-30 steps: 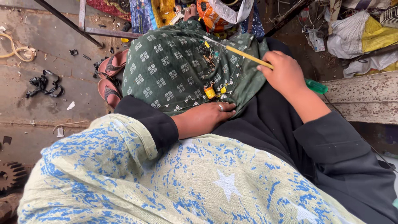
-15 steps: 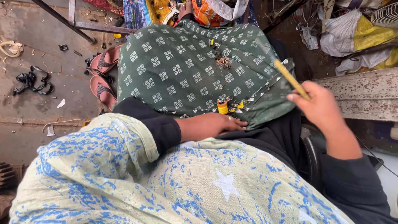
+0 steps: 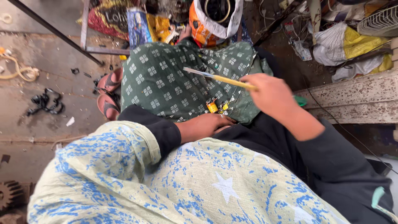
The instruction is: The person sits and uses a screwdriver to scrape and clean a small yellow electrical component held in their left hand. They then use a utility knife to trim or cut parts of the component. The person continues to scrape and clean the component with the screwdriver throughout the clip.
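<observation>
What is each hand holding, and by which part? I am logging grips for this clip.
The right hand holds a thin yellow-handled tool by its rear end. The left hand rests on the lap beside small yellow components; whether it holds anything cannot be told.

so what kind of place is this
Probably a cluttered repair workshop floor. A rusty gear lies at the left, tangled wires and stuffed bags crowd the back, and the right hand holds a yellow-handled tool over small electronic parts.
</observation>
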